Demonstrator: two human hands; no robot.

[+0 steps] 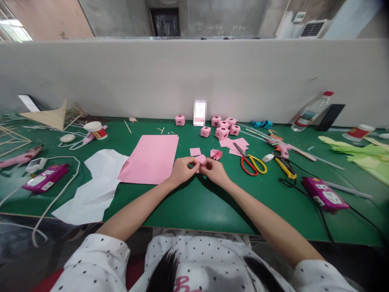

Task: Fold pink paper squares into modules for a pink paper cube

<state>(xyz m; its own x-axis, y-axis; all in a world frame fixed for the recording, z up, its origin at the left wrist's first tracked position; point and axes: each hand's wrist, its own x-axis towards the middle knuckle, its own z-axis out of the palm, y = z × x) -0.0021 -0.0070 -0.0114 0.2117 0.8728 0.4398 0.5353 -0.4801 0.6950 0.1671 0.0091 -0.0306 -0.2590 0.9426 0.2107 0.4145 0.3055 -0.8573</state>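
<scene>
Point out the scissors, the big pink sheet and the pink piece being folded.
scissors (247,159): head view, handle junction
big pink sheet (150,158): head view, centre
pink piece (200,159): head view, exposed top

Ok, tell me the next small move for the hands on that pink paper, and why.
Probably press the crease flat between the fingertips. The left hand and the right hand both pinch one small pink paper piece over the green mat. Similar folded pink pieces lie just beyond it, and pink cubes stand further back, so it is likely mid-fold.

One pink sheet (150,158), two power strips (45,178)
</scene>
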